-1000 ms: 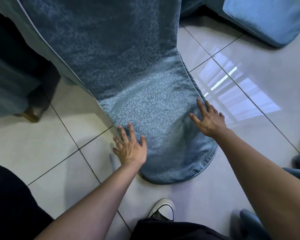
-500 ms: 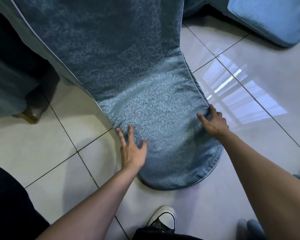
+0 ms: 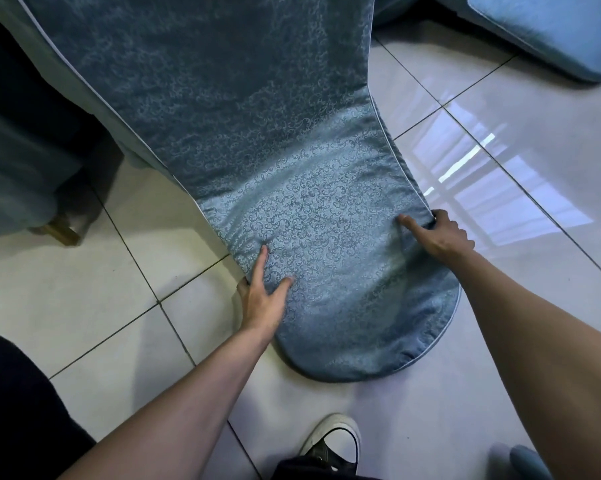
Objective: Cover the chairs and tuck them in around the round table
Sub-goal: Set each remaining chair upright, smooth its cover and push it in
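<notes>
Both hands have slid from lying flat on the chair back to gripping its edges. Left hand wraps the left edge of the cover, thumb and forefinger on top; right hand pinches the right edge. Covered chair stands on the tiles, 1 more covered chair behind. Covering looks done; next likely comes pushing it toward the table, out of view.

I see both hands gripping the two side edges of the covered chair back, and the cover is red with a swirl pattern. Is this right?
Not quite: the head view shows the chair cover is blue, not red. The rest holds: the left hand and right hand grip its two side edges, and the fabric carries a swirl pattern.
</notes>
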Motion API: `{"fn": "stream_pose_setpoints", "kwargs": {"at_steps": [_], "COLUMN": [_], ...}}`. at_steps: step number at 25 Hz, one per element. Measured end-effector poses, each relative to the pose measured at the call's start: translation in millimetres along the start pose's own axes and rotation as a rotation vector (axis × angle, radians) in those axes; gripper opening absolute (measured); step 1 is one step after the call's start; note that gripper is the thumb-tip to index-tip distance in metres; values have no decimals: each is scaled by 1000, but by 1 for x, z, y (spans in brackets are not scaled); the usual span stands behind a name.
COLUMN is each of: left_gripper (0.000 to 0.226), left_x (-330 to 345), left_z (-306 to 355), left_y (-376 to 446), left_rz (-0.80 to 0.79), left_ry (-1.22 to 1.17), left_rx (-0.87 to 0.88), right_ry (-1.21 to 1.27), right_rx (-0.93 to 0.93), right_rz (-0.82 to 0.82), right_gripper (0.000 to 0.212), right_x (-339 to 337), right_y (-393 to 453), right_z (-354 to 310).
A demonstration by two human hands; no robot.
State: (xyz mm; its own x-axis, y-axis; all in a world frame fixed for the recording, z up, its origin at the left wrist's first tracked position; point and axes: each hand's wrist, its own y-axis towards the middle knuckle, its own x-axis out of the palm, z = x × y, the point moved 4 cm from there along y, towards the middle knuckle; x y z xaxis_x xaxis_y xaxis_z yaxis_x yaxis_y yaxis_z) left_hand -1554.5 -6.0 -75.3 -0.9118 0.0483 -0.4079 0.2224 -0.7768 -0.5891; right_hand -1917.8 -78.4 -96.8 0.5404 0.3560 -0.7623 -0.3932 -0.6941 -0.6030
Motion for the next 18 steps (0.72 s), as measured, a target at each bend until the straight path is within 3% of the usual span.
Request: {"fn": "stream_pose_setpoints", "kwargs": {"at_steps": [5, 9, 14, 18], "left_gripper": [72, 66, 65, 67], "left_x": [-10, -16, -21, -40], "left_z": [-7, -5, 16, 34], "left_y": [-3, -28, -82, -135], "left_rz": [65, 41, -69, -107], "left_ry": [121, 69, -7, 81], "left_rx": [-66, -75, -54, -65], "right_ry": [-49, 25, 35, 3], "right_rx": [60, 127, 195, 265], "right_rz": [18, 62, 91, 84], "right_gripper": [115, 116, 115, 114], "right_x": [10, 16, -18, -52], "right_y": [-7, -36, -84, -147], "right_z": [-1, 10, 32, 43]}}
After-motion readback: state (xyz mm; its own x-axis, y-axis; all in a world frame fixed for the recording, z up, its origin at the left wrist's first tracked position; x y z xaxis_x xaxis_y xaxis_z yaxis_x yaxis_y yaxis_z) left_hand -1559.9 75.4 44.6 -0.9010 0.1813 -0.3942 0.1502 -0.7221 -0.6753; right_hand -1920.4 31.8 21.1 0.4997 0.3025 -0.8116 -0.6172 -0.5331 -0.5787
